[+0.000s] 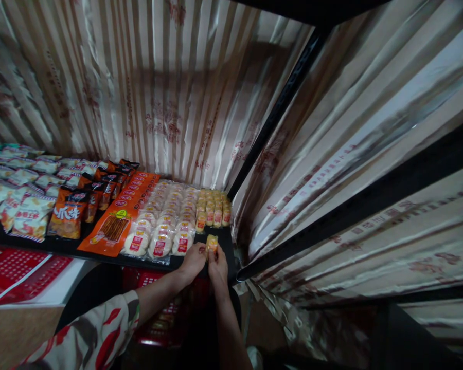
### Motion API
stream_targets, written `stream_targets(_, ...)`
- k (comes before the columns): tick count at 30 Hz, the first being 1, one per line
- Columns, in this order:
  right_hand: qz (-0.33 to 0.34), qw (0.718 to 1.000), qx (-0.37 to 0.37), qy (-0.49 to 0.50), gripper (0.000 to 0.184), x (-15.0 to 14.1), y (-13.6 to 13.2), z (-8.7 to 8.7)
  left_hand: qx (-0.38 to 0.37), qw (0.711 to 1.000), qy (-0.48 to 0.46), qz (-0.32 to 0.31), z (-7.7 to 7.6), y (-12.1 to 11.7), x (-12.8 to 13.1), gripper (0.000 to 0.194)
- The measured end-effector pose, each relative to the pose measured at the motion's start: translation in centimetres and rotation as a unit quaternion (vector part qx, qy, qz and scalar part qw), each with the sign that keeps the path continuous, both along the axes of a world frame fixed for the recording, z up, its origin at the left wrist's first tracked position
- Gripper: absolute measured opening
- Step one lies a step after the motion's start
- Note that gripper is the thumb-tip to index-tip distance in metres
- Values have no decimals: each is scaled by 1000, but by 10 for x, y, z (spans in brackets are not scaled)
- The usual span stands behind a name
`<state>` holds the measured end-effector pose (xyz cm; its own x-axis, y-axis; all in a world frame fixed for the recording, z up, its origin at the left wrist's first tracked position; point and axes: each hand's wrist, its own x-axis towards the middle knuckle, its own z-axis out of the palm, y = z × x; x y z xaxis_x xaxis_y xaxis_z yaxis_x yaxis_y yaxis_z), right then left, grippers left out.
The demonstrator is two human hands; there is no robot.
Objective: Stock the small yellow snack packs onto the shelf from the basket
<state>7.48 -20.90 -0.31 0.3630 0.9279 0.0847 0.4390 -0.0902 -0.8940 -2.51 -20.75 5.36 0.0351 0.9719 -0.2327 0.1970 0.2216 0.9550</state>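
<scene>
Head view was dim, and much of it was cut off or hard to make out. Lower left, the patterned sleeve (96,326) ran out of the frame; at bottom centre the forearms and dark shadow hid most of a red basket (154,329). White bags (33,216) were cropped at the left edge, and the print on the yellow packet (212,242) was too small to read.

That packet lay just right of centre, low in the frame, over the shelf (226,244) edge, between the fingertips. The right hand (218,264) pinched it, fingers closed on its lower end. The left hand (193,262) was curled at its left side, fingertips at or against it — whether they gripped, I could not tell. Rows of small packs (215,210) stood just above it, round cakes (160,239) to its left.
</scene>
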Motion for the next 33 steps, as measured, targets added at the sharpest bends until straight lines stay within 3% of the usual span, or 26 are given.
stream_targets(11, -20, 996, 2, -82, 53, 4, 22, 1, -8, 1000, 8, 24, 1, 21, 14, 25)
stream_targets(19, -30, 995, 4, -95, 50, 4, 40, 5, -8, 999, 29, 28, 1, 35, 18, 28)
stream_targets(33, -65, 993, 47, -83, 45, 4, 70, -6, -21, 998, -23, 47, 1, 48, 25, 27)
